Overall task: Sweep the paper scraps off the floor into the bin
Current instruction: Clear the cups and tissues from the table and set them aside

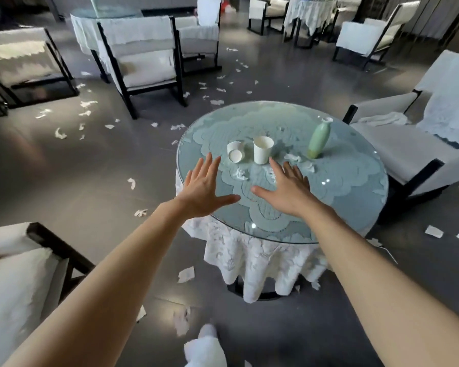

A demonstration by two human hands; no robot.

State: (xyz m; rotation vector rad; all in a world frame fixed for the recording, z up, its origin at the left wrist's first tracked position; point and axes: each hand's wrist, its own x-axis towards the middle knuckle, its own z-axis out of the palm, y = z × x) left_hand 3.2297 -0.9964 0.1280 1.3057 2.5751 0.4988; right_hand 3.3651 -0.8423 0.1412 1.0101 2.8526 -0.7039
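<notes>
Over the near round counter (355,181), both your hands are spread wide and flat, palms down, holding nothing. Your left hand (206,190) lies at the rim's 8 o'clock and your right hand (288,190) nearer 6 o'clock. You cannot tell from this view whether they touch the glass top or hang just above it.

On that counter you have two plain white paper cups: one upright cup (263,151) near the centre and one tipped cup (235,152) just beside it at its 9 o'clock. One pale green bottle (319,140) stands at 2 o'clock. A few crumpled bits (240,174) lie between your hands and the cups; motion blur makes them hard to count.

The paper scraps (186,274) are scattered across the grey floor (90,168), too many to count surely, a few dozen. Most are spread from 9 to 12 o'clock of the counter, with a handful at 4 o'clock and several at 6 to 7 o'clock by your white-shod foot (206,345), which the frame's bottom edge cuts off.

Three round counters show in all. The second (109,13) is at 11 o'clock and the third (310,11) at 1 o'clock, both clipped by the top edge. At least seven white armchairs stand around, several cut off. A white lace cloth (249,258) hides the near counter's legs.
</notes>
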